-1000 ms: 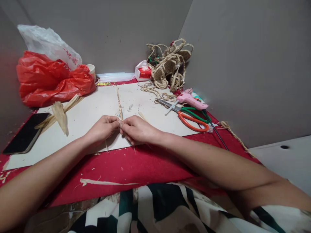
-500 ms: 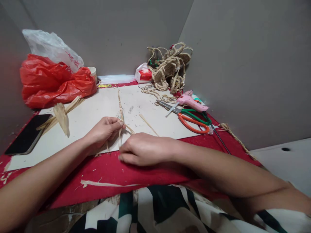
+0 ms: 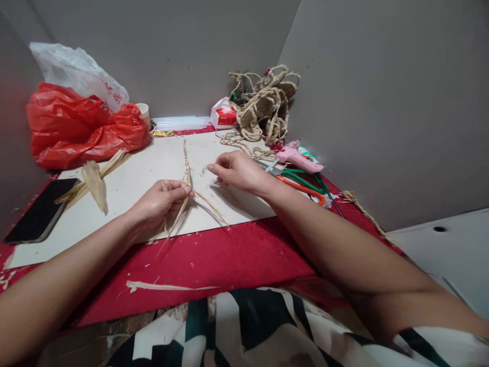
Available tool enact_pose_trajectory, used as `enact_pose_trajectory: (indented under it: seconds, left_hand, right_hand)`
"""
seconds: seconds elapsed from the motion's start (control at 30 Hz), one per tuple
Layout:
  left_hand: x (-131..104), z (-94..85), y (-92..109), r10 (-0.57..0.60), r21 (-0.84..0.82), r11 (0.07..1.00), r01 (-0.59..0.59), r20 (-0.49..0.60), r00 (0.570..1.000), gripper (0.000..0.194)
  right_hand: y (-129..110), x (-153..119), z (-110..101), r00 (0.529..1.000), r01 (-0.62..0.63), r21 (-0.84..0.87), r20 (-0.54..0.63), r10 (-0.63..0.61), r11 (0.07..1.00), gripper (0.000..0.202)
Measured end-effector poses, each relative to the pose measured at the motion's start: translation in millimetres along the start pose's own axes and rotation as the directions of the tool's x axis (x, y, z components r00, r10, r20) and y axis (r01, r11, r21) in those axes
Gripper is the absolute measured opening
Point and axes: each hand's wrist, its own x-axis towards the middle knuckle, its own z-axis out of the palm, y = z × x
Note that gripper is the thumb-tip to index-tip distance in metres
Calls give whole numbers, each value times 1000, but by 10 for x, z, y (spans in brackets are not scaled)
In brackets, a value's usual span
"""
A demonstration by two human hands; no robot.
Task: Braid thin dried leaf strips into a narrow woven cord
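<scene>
My left hand [image 3: 162, 201] pinches a thin braid [image 3: 186, 165] of dry, pale plant fibre, perhaps husk, just where it parts into loose strands [image 3: 209, 203]. The braid points away from me over the white board [image 3: 126, 186], and the strand ends fan out towards me. To the right of it, my right hand [image 3: 239, 173] hovers low over the board with curled fingers, the thumb pointing left; what it holds, if anything, is hidden. Flat dry husk strips [image 3: 93, 186] lie on the left, partly over a phone [image 3: 42, 211].
A pink glue gun [image 3: 300, 159] and scissors with orange and green handles [image 3: 305, 186] lie right of my right hand. Behind are coiled rope [image 3: 263, 104], a tissue pack [image 3: 223, 114], clear sticks [image 3: 181, 123] and a red plastic bag [image 3: 82, 125]. A pale strip [image 3: 164, 286] lies on the red cloth [image 3: 248, 255].
My right hand has let go of the strands and moved up and right, over where a loose strip lay. My left hand keeps its pinch on the braid.
</scene>
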Motion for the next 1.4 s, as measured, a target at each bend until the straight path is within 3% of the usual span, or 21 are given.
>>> enact_pose_trajectory:
  seconds: [0.07, 0.13, 0.23, 0.33, 0.43, 0.53, 0.63, 0.73, 0.83, 1.07, 1.4]
  left_hand:
    - [4, -5, -7, 2, -9, 1000, -2, 4, 1000, 15]
    - [10, -11, -13, 2, -17, 1000, -2, 8, 1000, 14]
    - [19, -22, -14, -6, -29, 1000, 7, 12, 1000, 14]
    - [26, -33, -14, -14, -46, 999, 15, 22, 1000, 13]
    - [33, -46, -21, -9, -56, 998, 11, 37, 999, 12]
    - [38, -56, -29, -6, -55, 998, 9, 47, 999, 12]
    - [38, -51, -29, -10, -51, 999, 12, 47, 999, 13]
    - [32, -34, -29, -4, -55, 998, 6, 38, 999, 15]
    - [26, -9, -43, 14, -64, 998, -12, 22, 1000, 18]
    - [6, 52, -73, 61, -145, 987, -68, -53, 997, 20]
    - [-2, 64, -82, 102, -152, 982, -115, -93, 990, 18]
  right_hand:
    - [97, 39, -69, 998, -28, -254, -62, 12, 967, 26]
    - [198, 87, -83, 1000, -21, -397, 8, 26, 917, 23]
    - [316, 152, -18, 994, 56, -466, 111, -5, 883, 15]
    - [353, 182, 37, 993, 77, -468, 117, -25, 880, 14]
    - [300, 160, 16, 994, 92, -352, 94, -62, 932, 8]
    - [184, 101, -49, 985, 53, 54, 163, -61, 997, 6]
    - [47, 23, -95, 950, -115, 518, 307, -59, 848, 7]
    - [-92, -75, -70, 931, -201, 712, 353, -96, 673, 10]
    - [-220, -190, 39, 943, -221, 752, 328, -62, 621, 11]
    - [-321, -316, 312, 972, -183, 688, 234, 24, 703, 18]
    - [-280, -292, 401, 986, -141, 699, 160, 38, 702, 20]
